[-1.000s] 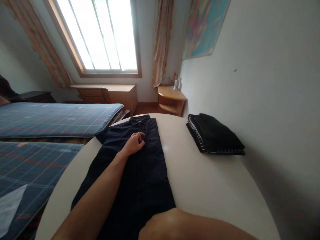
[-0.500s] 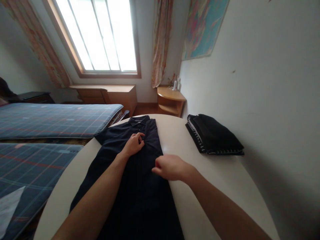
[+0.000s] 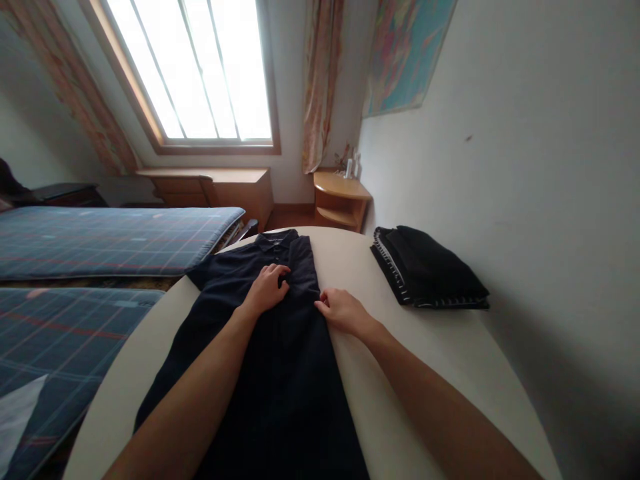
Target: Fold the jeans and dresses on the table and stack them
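A dark navy shirt (image 3: 285, 360) with a collar lies lengthwise on a white round table (image 3: 345, 253), its collar toward the far edge. My left hand (image 3: 269, 288) rests on the shirt's chest below the collar, its fingers bent and apart, holding nothing. At the shirt's right edge, my right hand (image 3: 343, 310) has its fingers closed in a pinch on the fabric. The shirt's right side is folded inward near the collar, while a sleeve spreads out at the left.
A folded black stack of cloth (image 3: 430, 270) lies on the table's right side, near the wall. Beds with blue plaid mattresses (image 3: 120, 240) stand at the left. A small wooden corner shelf (image 3: 343, 187) is beyond the table.
My right hand has moved up and away from me, from over the shirt to its right edge, where it pinches the cloth. My left hand has stayed almost in place.
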The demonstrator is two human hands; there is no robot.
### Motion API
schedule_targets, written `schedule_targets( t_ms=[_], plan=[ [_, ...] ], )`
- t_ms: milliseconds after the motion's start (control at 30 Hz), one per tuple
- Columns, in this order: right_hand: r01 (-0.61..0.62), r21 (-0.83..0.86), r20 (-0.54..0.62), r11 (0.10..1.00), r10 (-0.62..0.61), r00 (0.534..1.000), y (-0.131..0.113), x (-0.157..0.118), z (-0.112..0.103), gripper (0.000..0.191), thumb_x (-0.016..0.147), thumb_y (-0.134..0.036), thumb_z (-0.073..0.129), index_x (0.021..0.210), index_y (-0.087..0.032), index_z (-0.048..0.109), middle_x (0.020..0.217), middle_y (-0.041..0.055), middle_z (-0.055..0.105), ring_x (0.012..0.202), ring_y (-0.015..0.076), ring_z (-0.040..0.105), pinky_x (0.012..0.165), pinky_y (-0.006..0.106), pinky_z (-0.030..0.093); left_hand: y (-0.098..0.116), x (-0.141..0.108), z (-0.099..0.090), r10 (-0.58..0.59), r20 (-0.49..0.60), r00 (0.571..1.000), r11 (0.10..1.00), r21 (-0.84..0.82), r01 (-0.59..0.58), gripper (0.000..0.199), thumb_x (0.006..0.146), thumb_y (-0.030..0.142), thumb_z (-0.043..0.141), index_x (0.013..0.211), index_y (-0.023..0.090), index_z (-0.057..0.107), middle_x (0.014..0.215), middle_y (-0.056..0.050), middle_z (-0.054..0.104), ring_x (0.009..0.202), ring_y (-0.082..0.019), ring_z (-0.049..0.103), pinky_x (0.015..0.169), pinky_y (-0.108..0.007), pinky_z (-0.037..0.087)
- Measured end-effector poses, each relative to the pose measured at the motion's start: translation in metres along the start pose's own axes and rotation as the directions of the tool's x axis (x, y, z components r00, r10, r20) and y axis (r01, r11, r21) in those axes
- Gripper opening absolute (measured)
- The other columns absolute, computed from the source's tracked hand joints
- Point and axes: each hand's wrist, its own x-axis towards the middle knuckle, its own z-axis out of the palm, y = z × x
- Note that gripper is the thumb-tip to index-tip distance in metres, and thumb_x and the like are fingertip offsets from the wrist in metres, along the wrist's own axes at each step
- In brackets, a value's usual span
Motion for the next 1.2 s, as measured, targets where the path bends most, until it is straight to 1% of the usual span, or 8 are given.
schedule_targets(
  t_ms=[133,367,467,567,733,900,1033,1200],
  plan=[
    [-0.011,0.028,-0.017,1.000,0.011,1.000,0.001,-0.001,0.002,0.025,0.096,-0.039,0.055,0.105,-0.020,0.068,0.100,0.0074,0.075,0.090,0.0191,0.070,0.072,0.026,0.044,-0.002,-0.002,0.002,-0.016,0.006,1.000,1.000,0.024,0.016,0.044,0.085,0.014,0.051,0.126,0.023,0.064,0.127,-0.008,0.062,0.120,-0.028,0.051,0.105,-0.044,0.045],
    [-0.081,-0.059,0.020,0.995,0.082,0.996,-0.008,-0.012,-0.005,0.036,0.089,-0.050,0.062,0.108,-0.019,0.065,0.101,0.0112,0.074,0.096,0.0262,0.070,0.078,0.033,0.048,-0.009,-0.001,0.003,-0.004,0.018,1.000,1.000,0.017,0.004,0.037,0.096,0.026,0.048,0.130,0.023,0.063,0.127,-0.008,0.066,0.121,-0.028,0.053,0.107,-0.046,0.044],
    [-0.024,-0.127,-0.111,0.992,0.010,0.994,-0.019,-0.019,-0.001,0.052,0.087,-0.048,0.066,0.127,-0.016,0.056,0.121,0.0169,0.067,0.112,0.0292,0.063,0.092,0.038,0.047,-0.011,0.001,0.003,0.013,0.014,1.000,1.000,0.004,-0.013,0.038,0.094,0.021,0.049,0.130,0.023,0.063,0.126,-0.006,0.068,0.120,-0.026,0.056,0.109,-0.045,0.043],
    [0.142,-0.156,-0.190,0.978,-0.171,0.967,-0.025,-0.022,0.013,0.071,0.089,-0.054,0.061,0.146,-0.016,0.043,0.156,0.0177,0.040,0.142,0.0317,0.037,0.112,0.044,0.033,-0.012,0.002,0.005,0.024,0.016,1.000,1.000,-0.002,-0.024,0.041,0.094,0.017,0.046,0.131,0.022,0.063,0.129,-0.005,0.067,0.121,-0.023,0.056,0.111,-0.042,0.041],
    [0.176,-0.099,0.020,0.979,-0.175,0.984,-0.025,-0.026,0.036,0.088,0.092,-0.072,0.039,0.159,-0.018,0.025,0.167,0.0152,0.009,0.154,0.0342,0.006,0.121,0.053,0.009,-0.013,0.000,0.011,0.009,0.047,0.999,0.999,0.035,-0.010,0.039,0.098,0.030,0.044,0.130,0.022,0.066,0.140,-0.008,0.060,0.132,-0.028,0.048,0.114,-0.047,0.038],
    [0.114,-0.106,0.034,0.988,-0.111,0.993,-0.028,-0.030,0.034,0.094,0.087,-0.081,0.037,0.158,-0.021,0.029,0.167,0.0165,0.009,0.153,0.0385,0.003,0.121,0.056,0.004,-0.012,-0.001,0.020,0.013,0.104,0.994,0.998,0.064,-0.019,0.043,0.098,0.036,0.045,0.137,0.023,0.060,0.147,-0.007,0.054,0.145,-0.026,0.036,0.121,-0.047,0.028],
    [0.205,-0.095,-0.031,0.974,-0.209,0.977,-0.029,-0.029,0.032,0.091,0.093,-0.075,0.028,0.157,-0.010,0.029,0.166,0.0172,0.013,0.154,0.0308,0.003,0.123,0.049,0.003,-0.010,0.004,0.026,-0.004,0.130,0.992,0.997,0.083,-0.007,0.046,0.099,0.035,0.042,0.142,0.022,0.055,0.151,-0.008,0.050,0.149,-0.027,0.030,0.120,-0.050,0.027],
    [0.244,-0.033,0.037,0.969,-0.243,0.969,-0.023,-0.029,0.036,0.086,0.096,-0.072,0.022,0.159,-0.013,0.023,0.166,0.0134,0.009,0.154,0.0278,0.005,0.123,0.050,0.007,-0.003,0.011,0.032,-0.045,0.153,0.987,0.995,0.098,0.030,0.048,0.100,0.035,0.040,0.144,0.022,0.053,0.155,-0.010,0.045,0.149,-0.032,0.027,0.118,-0.054,0.029]
  ],
)
